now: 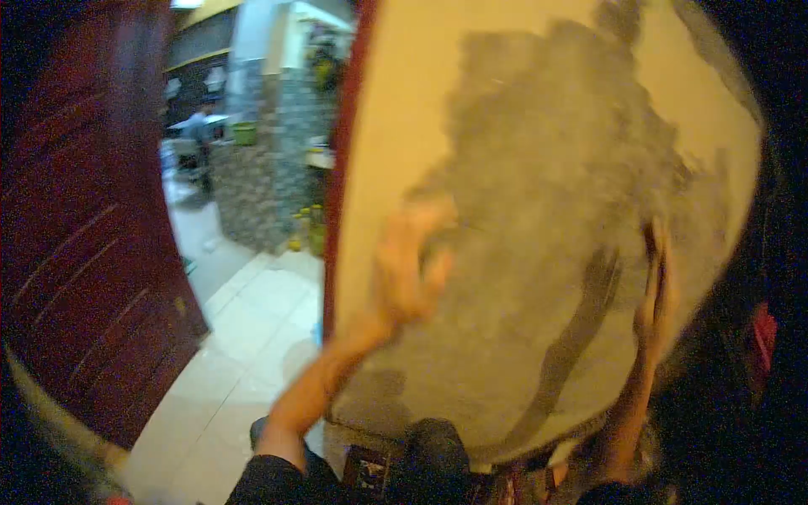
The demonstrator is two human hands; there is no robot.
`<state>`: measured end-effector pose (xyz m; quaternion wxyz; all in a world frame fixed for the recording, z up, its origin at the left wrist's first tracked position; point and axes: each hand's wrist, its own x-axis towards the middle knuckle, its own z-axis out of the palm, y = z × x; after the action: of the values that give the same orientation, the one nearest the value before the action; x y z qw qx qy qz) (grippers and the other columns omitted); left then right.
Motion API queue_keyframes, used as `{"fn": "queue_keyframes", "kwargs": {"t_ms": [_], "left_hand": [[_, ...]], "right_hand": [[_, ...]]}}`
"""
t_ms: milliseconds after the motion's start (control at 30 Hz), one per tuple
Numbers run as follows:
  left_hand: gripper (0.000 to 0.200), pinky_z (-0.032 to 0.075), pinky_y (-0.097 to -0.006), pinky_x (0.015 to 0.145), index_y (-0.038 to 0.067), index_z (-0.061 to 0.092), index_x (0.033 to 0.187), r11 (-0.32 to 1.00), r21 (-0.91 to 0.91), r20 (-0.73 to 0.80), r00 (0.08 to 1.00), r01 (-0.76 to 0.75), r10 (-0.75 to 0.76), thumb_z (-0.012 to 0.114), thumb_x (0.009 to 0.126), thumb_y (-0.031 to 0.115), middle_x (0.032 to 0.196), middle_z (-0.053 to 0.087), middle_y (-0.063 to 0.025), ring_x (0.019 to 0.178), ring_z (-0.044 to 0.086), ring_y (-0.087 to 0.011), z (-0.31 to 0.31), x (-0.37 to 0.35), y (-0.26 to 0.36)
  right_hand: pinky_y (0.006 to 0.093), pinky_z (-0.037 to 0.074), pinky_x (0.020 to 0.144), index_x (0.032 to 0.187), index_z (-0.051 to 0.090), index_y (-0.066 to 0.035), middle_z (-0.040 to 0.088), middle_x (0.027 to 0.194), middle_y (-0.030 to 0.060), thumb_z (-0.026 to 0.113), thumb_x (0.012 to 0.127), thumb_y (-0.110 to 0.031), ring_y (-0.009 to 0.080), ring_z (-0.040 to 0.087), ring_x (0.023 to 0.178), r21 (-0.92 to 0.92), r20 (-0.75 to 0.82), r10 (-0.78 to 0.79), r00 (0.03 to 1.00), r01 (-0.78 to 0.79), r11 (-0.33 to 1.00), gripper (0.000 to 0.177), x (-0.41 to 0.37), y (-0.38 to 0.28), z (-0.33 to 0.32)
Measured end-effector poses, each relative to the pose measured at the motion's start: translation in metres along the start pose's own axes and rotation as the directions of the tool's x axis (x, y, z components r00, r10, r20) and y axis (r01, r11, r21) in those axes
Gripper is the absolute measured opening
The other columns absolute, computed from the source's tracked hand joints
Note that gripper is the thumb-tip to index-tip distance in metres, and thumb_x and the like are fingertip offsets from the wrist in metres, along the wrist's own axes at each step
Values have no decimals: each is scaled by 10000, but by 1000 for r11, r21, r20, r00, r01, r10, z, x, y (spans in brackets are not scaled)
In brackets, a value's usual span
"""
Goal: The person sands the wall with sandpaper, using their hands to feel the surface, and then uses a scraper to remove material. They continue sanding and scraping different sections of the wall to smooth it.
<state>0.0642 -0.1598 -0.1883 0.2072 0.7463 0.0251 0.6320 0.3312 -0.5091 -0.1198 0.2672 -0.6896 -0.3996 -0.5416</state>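
A yellow wall (404,93) with a large grey plastered patch (539,160) fills the middle and right of the head view. My left hand (412,261) is raised in front of the wall at the patch's left edge, blurred, with its thumb and fingers apart and nothing seen between them. On the right, my right hand (656,282) is upright near the patch, seen edge-on. Its fingers and anything in them are hard to make out. A dark shadow lies on the wall to its left.
A dark red door (93,210) stands open at the left. Beyond the doorway are a tiled floor (244,337), a stone-patterned partition (244,189), plants and a distant person (200,139). A red item (763,337) shows at the far right.
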Motion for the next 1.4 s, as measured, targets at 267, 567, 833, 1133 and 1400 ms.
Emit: {"fn": "queue_keyframes", "kwargs": {"t_ms": [267, 567, 833, 1133, 1400], "left_hand": [[219, 506, -404, 789, 50, 645, 1048, 774, -336, 233, 844, 537, -484, 598, 931, 229, 995, 683, -133, 897, 638, -289, 39, -289, -61], [461, 456, -452, 645, 121, 613, 861, 823, -82, 831, 494, 562, -255, 699, 879, 573, 790, 633, -114, 718, 593, -324, 13, -305, -90], [489, 484, -454, 784, 93, 622, 964, 848, -90, 912, 386, 522, -141, 706, 889, 569, 911, 661, -140, 897, 608, -342, 13, -328, -108], [426, 492, -394, 796, 96, 510, 1246, 543, -107, 890, 323, 833, -321, 657, 944, 359, 1054, 627, -114, 916, 580, -238, 1, -374, -154], [823, 449, -253, 621, 138, 105, 1657, 972, 235, 164, 986, -25, -15, 599, 1001, 90, 953, 550, -3, 705, 470, -79, -270, 92, -84]], "right_hand": [[376, 514, 956, 1301, 650, -15, 716, 1188, 111, 594, 1030, -176, 205, 659, 1052, 387, 917, -84, 389, -822, 418, 320, -244, -200, 85], [329, 527, 840, 1194, 699, -7, 728, 1007, 68, 607, 1029, -203, 150, 655, 903, 229, 944, -290, 159, -947, 225, 272, -318, -227, 119], [312, 512, 793, 1185, 687, 26, 728, 989, 77, 632, 1014, -205, 158, 649, 856, 199, 953, -258, 157, -969, 145, 293, -377, -210, 133], [423, 522, 919, 1079, 741, -25, 747, 1040, 139, 657, 964, -304, 278, 695, 986, 362, 915, -321, 243, -844, 395, 314, -495, -186, 194], [456, 398, 1135, 1388, 613, -116, 596, 1382, 136, 649, 1005, -265, 266, 506, 1355, 107, 963, -266, 30, -953, 282, 412, -401, -222, 130]]}}
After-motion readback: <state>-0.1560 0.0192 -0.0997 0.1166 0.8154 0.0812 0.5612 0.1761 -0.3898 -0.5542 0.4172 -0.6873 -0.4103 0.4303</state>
